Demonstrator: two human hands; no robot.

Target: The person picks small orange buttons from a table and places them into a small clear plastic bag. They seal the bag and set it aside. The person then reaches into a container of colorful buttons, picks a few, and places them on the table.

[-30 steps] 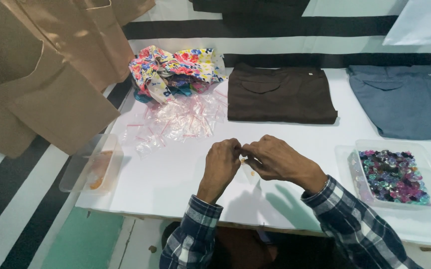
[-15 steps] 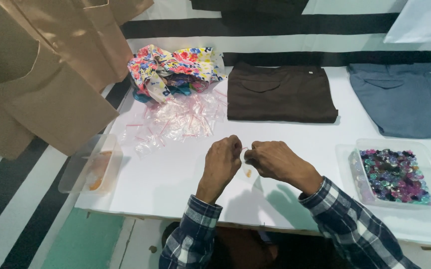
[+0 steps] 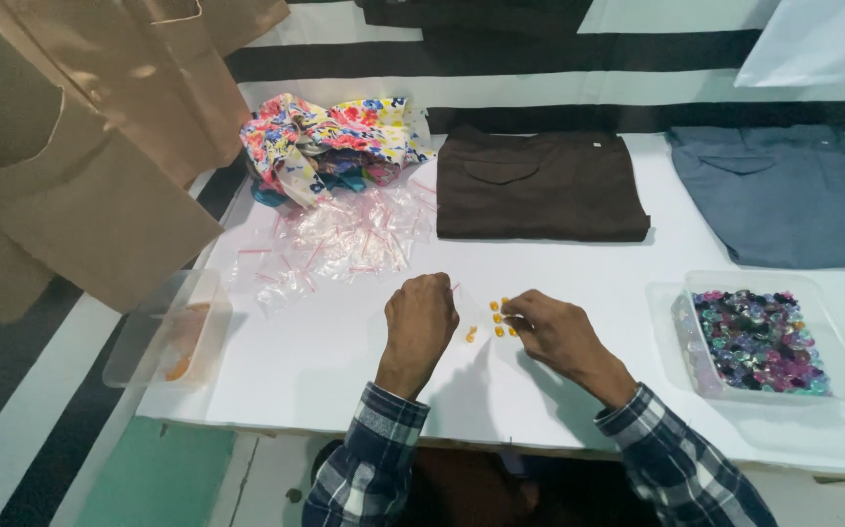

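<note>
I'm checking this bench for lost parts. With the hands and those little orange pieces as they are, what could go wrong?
The orange pieces lie loose on the white table between the left hand and the right hand; a sweep of either hand could scatter them.

The clear tub hangs partly over the table's left edge, so a knock might tip it off.

The pile of small clear bags lies close by, and a stray piece could slip among them unseen.

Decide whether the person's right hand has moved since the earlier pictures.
Yes. The right hand has drawn rightward, away from the left hand and nearer the tray of colourful pieces.
</note>
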